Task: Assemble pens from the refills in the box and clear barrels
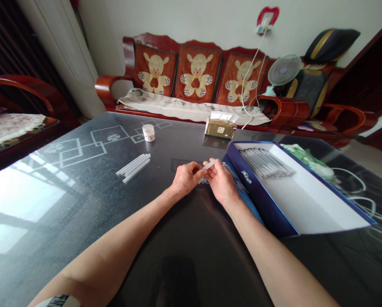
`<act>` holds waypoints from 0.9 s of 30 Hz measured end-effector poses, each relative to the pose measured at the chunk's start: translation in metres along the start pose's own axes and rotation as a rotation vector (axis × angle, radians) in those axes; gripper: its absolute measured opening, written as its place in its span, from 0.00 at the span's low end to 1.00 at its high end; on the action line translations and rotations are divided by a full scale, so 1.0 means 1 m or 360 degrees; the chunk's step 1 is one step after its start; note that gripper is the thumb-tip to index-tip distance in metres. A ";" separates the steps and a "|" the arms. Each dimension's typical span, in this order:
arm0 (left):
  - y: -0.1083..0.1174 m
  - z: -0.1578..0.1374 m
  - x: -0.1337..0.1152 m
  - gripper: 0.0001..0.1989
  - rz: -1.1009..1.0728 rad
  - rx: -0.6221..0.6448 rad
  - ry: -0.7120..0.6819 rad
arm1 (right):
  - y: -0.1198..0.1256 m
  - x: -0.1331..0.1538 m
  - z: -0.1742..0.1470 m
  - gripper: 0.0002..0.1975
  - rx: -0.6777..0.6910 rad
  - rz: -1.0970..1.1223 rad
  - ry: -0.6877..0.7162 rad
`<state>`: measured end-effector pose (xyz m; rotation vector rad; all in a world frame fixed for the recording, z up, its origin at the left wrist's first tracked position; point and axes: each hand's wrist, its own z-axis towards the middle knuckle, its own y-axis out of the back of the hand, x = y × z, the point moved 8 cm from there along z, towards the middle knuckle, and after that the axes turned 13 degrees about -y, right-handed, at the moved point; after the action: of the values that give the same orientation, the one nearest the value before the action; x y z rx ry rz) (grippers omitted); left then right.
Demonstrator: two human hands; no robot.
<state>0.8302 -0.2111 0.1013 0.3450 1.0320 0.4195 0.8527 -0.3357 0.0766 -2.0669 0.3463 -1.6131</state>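
My left hand (187, 177) and my right hand (223, 184) meet over the middle of the dark table. Both are closed on a short, whitish, translucent tube (209, 164), held at a slant between the fingertips. It looks like a pen barrel, though its ends are partly covered by my fingers. Small pale pieces (203, 181) show below my hands, too hidden to name. Left of my hands lies a bundle of several white sticks (133, 167). Just right of my right hand stands an open blue box (318, 204), with many grey, pen-like sticks (265, 162) in its far end.
A small white tub (148, 132) and a tissue box (221, 126) stand toward the table's far side. Beyond the blue box lie a green-and-white bag (308, 162) and white cables (366, 209). A wooden sofa (110, 87) and a fan (285, 70) are behind the table.
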 end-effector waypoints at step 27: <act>-0.026 -0.010 0.007 0.17 -0.1331 0.0406 0.0729 | -0.004 0.004 -0.005 0.12 0.0070 -0.0181 0.0140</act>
<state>0.8289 -0.2295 0.0792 0.0146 1.5720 -0.4130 0.8490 -0.3350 0.0827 -2.0197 0.2247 -1.7662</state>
